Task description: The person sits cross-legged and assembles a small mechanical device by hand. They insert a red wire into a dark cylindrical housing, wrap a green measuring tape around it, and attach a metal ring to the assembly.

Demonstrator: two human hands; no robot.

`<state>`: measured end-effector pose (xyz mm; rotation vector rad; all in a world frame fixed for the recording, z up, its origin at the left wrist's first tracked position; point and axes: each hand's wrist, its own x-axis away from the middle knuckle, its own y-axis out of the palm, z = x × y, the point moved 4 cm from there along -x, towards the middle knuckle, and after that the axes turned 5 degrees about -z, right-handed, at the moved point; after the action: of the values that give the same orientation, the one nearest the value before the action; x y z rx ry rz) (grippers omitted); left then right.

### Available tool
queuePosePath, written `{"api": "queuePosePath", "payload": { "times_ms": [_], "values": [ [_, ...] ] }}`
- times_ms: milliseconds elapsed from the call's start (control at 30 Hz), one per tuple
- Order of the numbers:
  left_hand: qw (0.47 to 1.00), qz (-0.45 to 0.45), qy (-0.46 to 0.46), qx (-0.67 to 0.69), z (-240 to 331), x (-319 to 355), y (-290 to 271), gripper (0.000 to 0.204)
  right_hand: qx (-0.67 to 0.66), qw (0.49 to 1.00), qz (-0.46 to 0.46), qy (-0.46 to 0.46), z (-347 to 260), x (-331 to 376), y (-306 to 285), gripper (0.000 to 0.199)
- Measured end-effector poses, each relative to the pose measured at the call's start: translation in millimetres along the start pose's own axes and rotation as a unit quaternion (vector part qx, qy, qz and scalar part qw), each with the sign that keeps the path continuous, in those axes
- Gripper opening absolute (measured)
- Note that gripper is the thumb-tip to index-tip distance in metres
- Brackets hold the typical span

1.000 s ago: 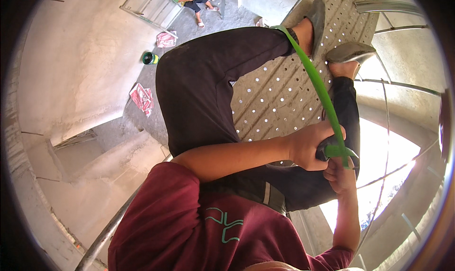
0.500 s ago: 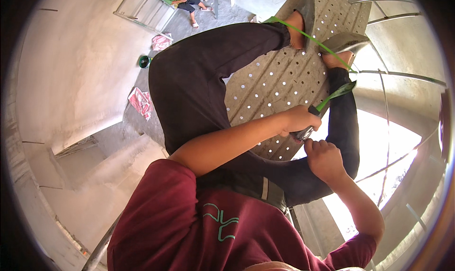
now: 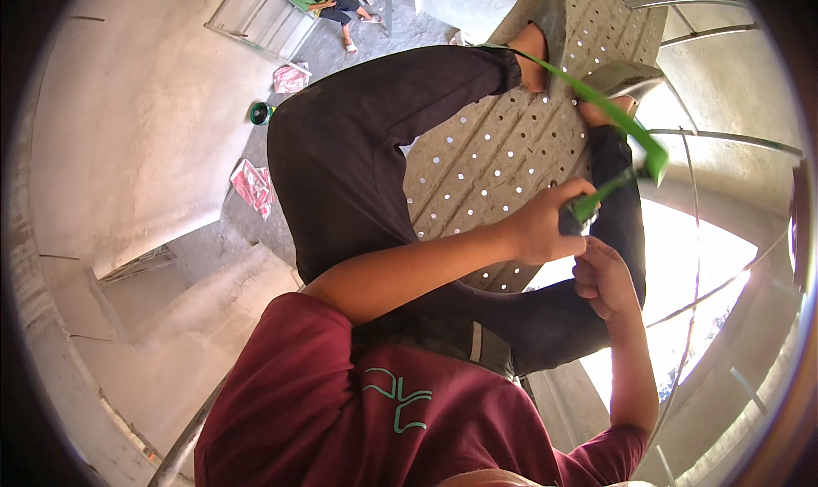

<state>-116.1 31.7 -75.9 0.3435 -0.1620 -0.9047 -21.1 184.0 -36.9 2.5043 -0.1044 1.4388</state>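
Left hand: my left hand point(image 3: 545, 224) is wrapped round a small black-and-silver handheld tool point(image 3: 573, 223); its exact kind I cannot make out.
Right hand: my right hand point(image 3: 607, 281) sits just nearer, fingers curled in, touching or almost touching the left; whether it pinches anything I cannot tell.
Green strip: the long, flat, bright green flexible strip point(image 3: 609, 109) runs from my left ankle toward the right, past the grey slip-on shoe point(image 3: 626, 80) on my right foot, then doubles sharply back to the tool. The bend is blurred.
Ankle end: it crosses by the black cloth trouser cuff point(image 3: 508, 68); how it is held there is hidden.
Done: the strip is stretched out between ankle and hands, and its near part already meets the tool.
Left over: I judge the handling to be midway; I see no finished knot and no separate cut piece on the brown perforated metal platform point(image 3: 464, 173).
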Motion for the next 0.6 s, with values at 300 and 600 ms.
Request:
{"api": "queuePosePath", "payload": {
  "times_ms": [300,600],
  "values": [
    [0.995,0.051,0.078,-0.029,1,8,10,0.052,0.447,0.824,0.099,-0.334,8,0,2,0.018],
    [0.979,0.013,-0.152,0.137,-9,4,10,0.034,0.792,0.511,0.038,-0.331,-3,21,22,0.008]
  ]
}}
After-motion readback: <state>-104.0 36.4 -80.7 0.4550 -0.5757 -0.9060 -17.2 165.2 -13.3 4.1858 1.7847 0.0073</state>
